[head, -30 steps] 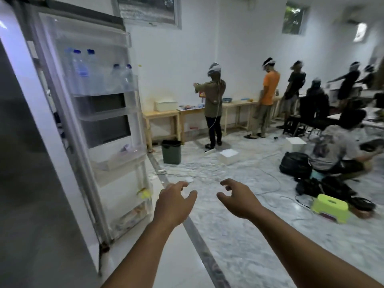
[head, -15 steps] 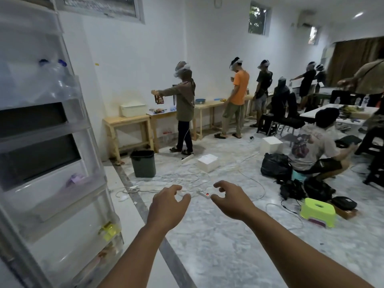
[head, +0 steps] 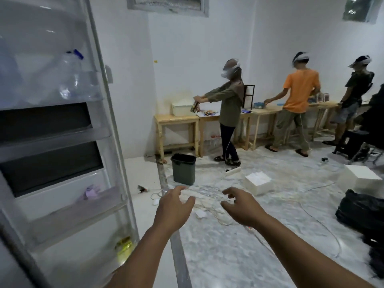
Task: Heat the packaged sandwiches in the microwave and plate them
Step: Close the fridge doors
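My left hand [head: 173,206] and my right hand [head: 242,206] reach forward side by side over the marble floor, fingers spread, holding nothing. The open fridge door [head: 62,142] fills the left of the view, its clear shelves facing me. A water bottle [head: 72,77] with a blue cap stands on an upper door shelf, a purple packet [head: 91,192] lies on a lower one, and a yellow item [head: 124,245] sits at the bottom. No sandwich, microwave or plate is in view.
A dark green bin [head: 184,168] stands on the floor ahead, with loose cables [head: 209,204] and white foam boxes [head: 257,182] around it. Several people work at wooden tables [head: 176,121] along the far wall. A black bag [head: 361,213] lies at the right.
The view has swung left and moved closer to the fridge door and the bin. Both hands stay open in front of me, a little further apart.
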